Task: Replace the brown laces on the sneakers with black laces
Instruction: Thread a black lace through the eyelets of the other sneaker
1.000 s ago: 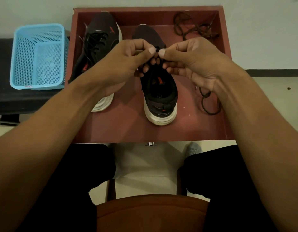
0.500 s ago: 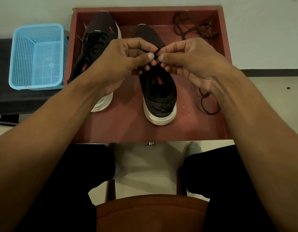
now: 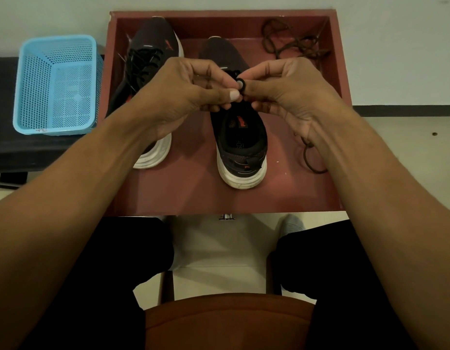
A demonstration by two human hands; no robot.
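- Red tray [image 3: 340,79]: held two dark sneakers and two loose brown laces.
- Left sneaker [image 3: 153,46], far-left corner, already black-laced.
- Right sneaker [image 3: 240,147], centre.
- Brown laces: far-right corner [image 3: 289,44]; right edge [image 3: 313,162], partly hidden by the forearm.
- Left hand [image 3: 183,94] and right hand [image 3: 287,89]: fingertips pinched on the black lace [image 3: 240,78], covering the right sneaker's eyelets.
- One blue basket [image 3: 57,84], left of the tray.

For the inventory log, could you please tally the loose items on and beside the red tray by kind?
Sneakers: 2, left, right
Brown laces, loose: 2, back corner, right side
Black lace pinched by both hands: 1
Blue baskets: 1
Total: 6
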